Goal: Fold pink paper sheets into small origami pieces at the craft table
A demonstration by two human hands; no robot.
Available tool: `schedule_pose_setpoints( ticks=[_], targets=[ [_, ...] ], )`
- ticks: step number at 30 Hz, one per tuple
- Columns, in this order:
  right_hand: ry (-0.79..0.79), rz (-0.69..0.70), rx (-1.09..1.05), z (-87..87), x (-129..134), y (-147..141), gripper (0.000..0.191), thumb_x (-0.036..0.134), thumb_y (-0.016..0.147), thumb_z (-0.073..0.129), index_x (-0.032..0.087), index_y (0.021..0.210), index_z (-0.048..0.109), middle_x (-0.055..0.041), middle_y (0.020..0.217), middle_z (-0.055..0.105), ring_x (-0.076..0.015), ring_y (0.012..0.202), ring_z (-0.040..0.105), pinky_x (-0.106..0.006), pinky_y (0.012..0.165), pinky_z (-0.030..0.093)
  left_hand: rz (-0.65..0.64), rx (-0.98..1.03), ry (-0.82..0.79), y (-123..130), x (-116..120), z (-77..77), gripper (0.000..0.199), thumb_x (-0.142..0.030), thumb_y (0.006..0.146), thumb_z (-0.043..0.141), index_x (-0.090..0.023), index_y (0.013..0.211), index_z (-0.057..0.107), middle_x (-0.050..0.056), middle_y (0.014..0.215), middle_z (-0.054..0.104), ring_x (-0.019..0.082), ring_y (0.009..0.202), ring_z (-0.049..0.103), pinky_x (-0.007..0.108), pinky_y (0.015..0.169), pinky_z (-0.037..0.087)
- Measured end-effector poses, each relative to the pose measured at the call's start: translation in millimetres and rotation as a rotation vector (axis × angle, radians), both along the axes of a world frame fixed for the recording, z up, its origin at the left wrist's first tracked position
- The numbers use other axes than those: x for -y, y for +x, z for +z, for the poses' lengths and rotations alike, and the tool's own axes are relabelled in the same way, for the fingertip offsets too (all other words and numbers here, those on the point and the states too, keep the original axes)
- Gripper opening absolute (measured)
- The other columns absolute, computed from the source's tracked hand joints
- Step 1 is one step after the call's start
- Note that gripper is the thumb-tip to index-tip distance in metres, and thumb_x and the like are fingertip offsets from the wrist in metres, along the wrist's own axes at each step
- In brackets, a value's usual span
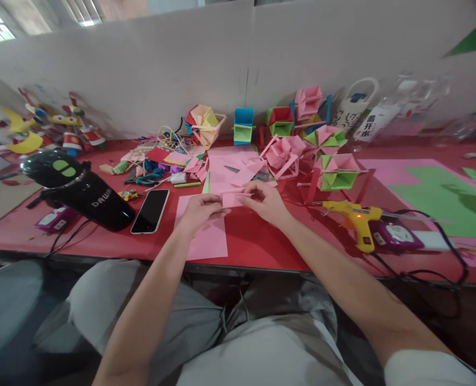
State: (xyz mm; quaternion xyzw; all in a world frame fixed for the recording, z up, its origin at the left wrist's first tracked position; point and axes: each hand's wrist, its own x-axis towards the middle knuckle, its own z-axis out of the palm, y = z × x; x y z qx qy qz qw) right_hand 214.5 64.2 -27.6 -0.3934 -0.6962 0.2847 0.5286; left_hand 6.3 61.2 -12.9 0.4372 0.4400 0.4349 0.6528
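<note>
Between my two hands is a small piece of folded pink paper (pixel 232 199), raised a little over the red table. My left hand (pixel 201 210) pinches its left end, fingers curled. At the right end, the thumb and fingers of my right hand (pixel 267 202) close on it. Under my left hand lies a flat pink sheet (pixel 208 241). Just beyond my hands, scissors (pixel 262 175) rest on more pink paper (pixel 222 158), partly covered by a loose pink piece.
A glue gun (pixel 356 217) with a lit orange light lies at right, its cable trailing near the edge. Folded paper models (pixel 338 171) stand along the back. At left are a phone (pixel 151 211) and a black tumbler (pixel 97 195). Green sheets (pixel 443 198) lie far right.
</note>
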Motion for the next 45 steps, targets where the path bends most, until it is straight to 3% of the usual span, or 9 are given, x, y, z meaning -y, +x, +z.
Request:
schedule_pose_setpoints(
  ticks=[2,6,13,17,27,35,40,43,45],
  targets=[
    [-0.020,0.004,-0.006,-2.7,-0.4,0.6,0.029,0.042,0.078,0.075,0.021,0.092,0.059,-0.0029,0.088,0.063,-0.0173,0.080,0.061,-0.031,0.073,0.052,-0.059,-0.019,0.010,-2.7,-1.1,-1.4,0.012,-0.010,0.071,0.074,-0.012,0.082,0.069,0.005,0.076,0.072,0.018,0.074,0.075,0.027,0.076,0.060],
    [-0.016,0.031,0.111,-3.8,-0.9,2.4,0.037,0.043,0.082,0.070,0.021,0.110,0.060,-0.0062,0.098,0.066,-0.0210,0.089,0.062,-0.036,0.083,0.050,-0.121,-0.025,0.018,-7.2,-2.5,-2.9,0.020,-0.017,0.070,0.080,-0.012,0.088,0.072,0.007,0.084,0.074,0.019,0.079,0.075,0.031,0.081,0.060],
    [-0.051,0.031,0.149,3.6,1.3,0.0,0.026,0.043,0.088,0.063,0.019,0.098,0.067,-0.0049,0.089,0.069,-0.0196,0.082,0.062,-0.033,0.076,0.049,-0.115,0.013,0.076,-3.3,0.9,1.2,0.034,-0.037,0.071,0.082,-0.013,0.093,0.071,0.009,0.084,0.074,0.020,0.078,0.074,0.036,0.084,0.059],
    [-0.062,0.032,0.130,3.3,1.2,-1.6,0.028,0.045,0.088,0.062,0.018,0.095,0.066,-0.0038,0.082,0.067,-0.0176,0.075,0.060,-0.030,0.071,0.048,-0.034,-0.078,0.232,2.3,1.5,-4.3,0.043,-0.034,0.062,0.087,-0.014,0.096,0.071,0.006,0.089,0.074,0.019,0.079,0.072,0.035,0.080,0.060],
    [-0.057,0.064,0.133,-2.6,-0.3,-2.0,0.024,0.042,0.088,0.063,0.019,0.094,0.066,-0.0049,0.088,0.070,-0.0171,0.078,0.063,-0.031,0.073,0.051,0.111,-0.434,0.567,0.8,2.7,-11.9,0.021,-0.031,0.077,0.074,-0.021,0.095,0.076,0.005,0.097,0.076,0.021,0.089,0.071,0.032,0.084,0.056],
    [-0.085,0.074,0.114,3.9,4.3,-3.4,0.028,0.047,0.088,0.063,0.020,0.090,0.068,-0.0041,0.086,0.071,-0.0175,0.077,0.064,-0.031,0.072,0.052,0.101,-0.417,0.585,0.6,4.0,-10.9,0.021,-0.031,0.078,0.074,-0.020,0.096,0.076,0.006,0.096,0.076,0.020,0.086,0.071,0.031,0.081,0.057],
    [-0.111,0.055,0.069,5.9,4.9,-3.7,0.036,0.048,0.086,0.066,0.023,0.111,0.070,-0.0067,0.107,0.073,-0.0225,0.098,0.066,-0.036,0.086,0.053,0.072,-0.312,0.467,0.4,1.3,-8.9,0.031,-0.033,0.076,0.075,-0.017,0.103,0.073,0.007,0.092,0.075,0.018,0.072,0.071,0.028,0.065,0.057],
    [-0.126,0.068,0.016,6.1,2.4,-2.2,0.035,0.050,0.090,0.060,0.024,0.110,0.072,-0.0060,0.113,0.072,-0.0237,0.108,0.064,-0.039,0.097,0.048,0.058,-0.193,0.409,-0.4,-0.7,-8.0,0.034,-0.034,0.073,0.078,-0.015,0.101,0.072,0.007,0.089,0.075,0.018,0.073,0.071,0.030,0.070,0.058],
    [-0.143,0.061,0.028,5.1,0.1,-0.7,0.035,0.052,0.091,0.056,0.023,0.101,0.073,-0.0047,0.105,0.073,-0.0231,0.102,0.064,-0.038,0.095,0.048,0.053,-0.132,0.386,-1.0,-1.8,-8.4,0.036,-0.035,0.070,0.081,-0.014,0.098,0.072,0.007,0.088,0.075,0.018,0.075,0.071,0.032,0.075,0.059]
  ],
)
